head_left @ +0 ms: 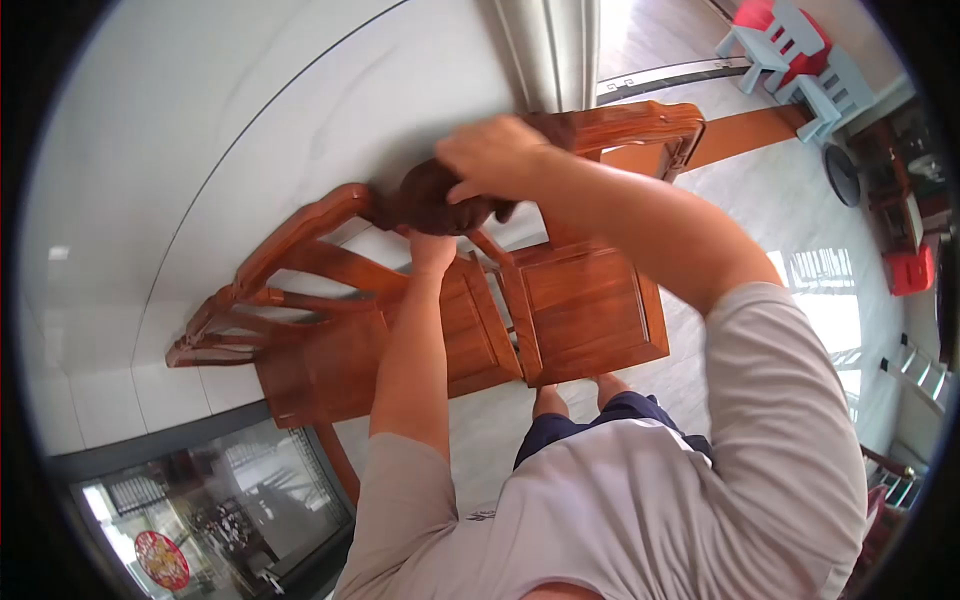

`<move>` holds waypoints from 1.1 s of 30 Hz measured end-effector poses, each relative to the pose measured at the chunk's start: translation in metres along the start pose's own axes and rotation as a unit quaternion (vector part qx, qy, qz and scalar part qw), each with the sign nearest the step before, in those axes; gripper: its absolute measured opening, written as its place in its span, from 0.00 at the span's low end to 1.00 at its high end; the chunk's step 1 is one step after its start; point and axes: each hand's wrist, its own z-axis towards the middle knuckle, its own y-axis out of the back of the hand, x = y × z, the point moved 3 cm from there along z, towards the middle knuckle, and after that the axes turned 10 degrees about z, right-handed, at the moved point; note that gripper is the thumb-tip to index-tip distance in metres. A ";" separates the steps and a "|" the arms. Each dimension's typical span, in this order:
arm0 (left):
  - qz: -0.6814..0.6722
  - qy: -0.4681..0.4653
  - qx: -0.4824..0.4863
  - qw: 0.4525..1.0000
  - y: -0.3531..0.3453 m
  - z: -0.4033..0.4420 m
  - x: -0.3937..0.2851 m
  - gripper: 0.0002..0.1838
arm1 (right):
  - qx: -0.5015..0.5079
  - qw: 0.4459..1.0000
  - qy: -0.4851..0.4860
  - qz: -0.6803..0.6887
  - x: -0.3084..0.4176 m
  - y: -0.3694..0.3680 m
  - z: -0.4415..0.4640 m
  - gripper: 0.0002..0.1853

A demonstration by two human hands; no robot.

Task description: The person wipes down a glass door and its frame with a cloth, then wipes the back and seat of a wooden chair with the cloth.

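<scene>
Gripping the dark brown cloth (428, 198), the right hand (490, 158) reaches in across the top of the wooden backrest (340, 208). Its fingers are bent, thumb apart from the rest, with the bunched cloth between; some blur here. The cloth sits at the backrest's top, near the middle of the seating, close to the pale wall (330, 90). The left hand (432, 252) is just below the cloth, arm stretched forward over the left seat panel (445, 340); its fingers are hidden by the cloth, so can't tell how far open they are or whether they have hold of anything.

Reddish-brown wood throughout the seating. The right seat panel (585, 310) is just beside the left one, narrow gap between. The backrest continues to the right behind the right forearm, as a curved top rail (645, 122). A light curtain (560, 50) hangs behind it.

The person wears a light grey shirt (620, 510) and dark shorts (560, 440), bare feet near the front edge of the seating. Upper right: pale blue chairs (835, 95), a black disc (842, 175) on the floor (730, 220). Lower left: glossy dark panel with a red round decoration (162, 560).
</scene>
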 end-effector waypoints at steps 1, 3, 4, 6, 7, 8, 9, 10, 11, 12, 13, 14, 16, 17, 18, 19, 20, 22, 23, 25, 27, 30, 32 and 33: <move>-0.062 0.056 0.000 0.996 0.004 0.000 0.000 0.27 | -0.058 0.998 -0.021 0.013 -0.024 0.016 -0.036 0.32; -0.060 0.061 -0.001 0.996 0.008 -0.001 -0.008 0.28 | -0.150 0.987 -0.037 -0.050 -0.080 0.027 -0.095 0.35; -0.056 0.062 0.005 0.996 0.010 0.000 -0.011 0.30 | -0.081 0.991 -0.088 -0.053 -0.093 0.047 -0.116 0.35; -0.048 0.088 0.012 0.995 0.012 -0.005 -0.015 0.30 | -0.117 0.987 -0.102 -0.032 -0.128 0.051 -0.149 0.34; -0.046 0.111 0.017 0.993 0.012 -0.004 -0.018 0.30 | -0.157 0.983 -0.098 0.010 -0.141 0.050 -0.161 0.34; -0.031 0.120 0.020 0.992 0.016 -0.003 -0.025 0.30 | -0.163 0.977 -0.139 0.012 -0.147 0.050 -0.170 0.36; -0.022 0.127 0.026 0.991 0.017 -0.003 -0.026 0.31 | -0.203 0.971 -0.126 -0.005 -0.147 0.046 -0.169 0.37; -0.025 0.129 0.021 0.991 0.019 -0.004 -0.034 0.31 | -0.195 0.970 -0.148 -0.013 -0.139 0.045 -0.164 0.38; -0.028 0.128 0.018 0.991 0.022 -0.004 -0.041 0.32 | -0.187 0.967 -0.174 -0.022 -0.132 0.045 -0.159 0.38; -0.062 0.110 0.015 0.992 0.023 -0.004 -0.046 0.32 | -0.187 0.968 -0.166 -0.020 -0.122 0.048 -0.149 0.38; -0.062 0.115 0.011 0.991 0.026 -0.004 -0.048 0.32 | -0.158 0.974 -0.159 -0.041 -0.108 0.049 -0.135 0.39; -0.072 0.112 0.014 0.991 0.027 -0.004 -0.051 0.32 | -0.127 0.978 -0.154 -0.061 -0.093 0.047 -0.120 0.40; -0.080 0.072 0.001 0.994 0.021 -0.004 -0.042 0.31 | -0.117 0.983 -0.124 -0.062 -0.063 0.028 -0.083 0.42; -0.083 0.075 0.000 0.994 0.021 -0.002 -0.044 0.31 | -0.048 0.986 -0.150 -0.063 -0.047 0.020 -0.058 0.43; -0.106 0.047 0.001 0.993 0.025 0.001 -0.052 0.31 | -0.076 0.989 -0.113 -0.055 -0.028 0.013 -0.037 0.42; -0.128 0.021 0.001 0.992 0.027 0.001 -0.056 0.32 | -0.076 0.992 -0.096 -0.043 -0.014 0.004 -0.016 0.41; -0.130 0.026 -0.004 0.991 0.027 0.000 -0.052 0.32 | -0.085 0.992 -0.089 -0.025 0.003 -0.001 0.002 0.38; -0.089 0.071 0.095 0.989 0.019 -0.001 -0.038 0.31 | 0.032 0.994 -0.103 -0.009 0.036 -0.003 0.036 0.34; -0.074 0.086 0.126 0.985 0.014 -0.002 -0.030 0.30 | 0.033 0.995 -0.096 -0.009 0.046 -0.007 0.051 0.34; 0.097 -0.008 0.056 0.994 0.005 -0.007 -0.018 0.28 | 0.082 0.995 -0.058 -0.013 0.060 -0.032 0.080 0.28; 0.120 -0.034 0.043 0.991 0.003 -0.012 -0.011 0.28 | 0.081 0.996 -0.034 -0.015 0.066 -0.046 0.088 0.22; 0.082 0.031 0.051 0.995 -0.003 -0.015 -0.002 0.28 | -0.069 0.997 0.027 -0.016 0.052 -0.035 0.052 0.24; 0.024 0.057 0.111 0.992 -0.014 -0.006 0.011 0.26 | -0.146 0.989 0.030 -0.022 0.012 -0.014 0.007 0.29; 0.017 0.057 0.110 0.992 -0.010 -0.008 -0.002 0.26 | -0.140 0.990 -0.005 -0.013 -0.010 0.004 -0.021 0.32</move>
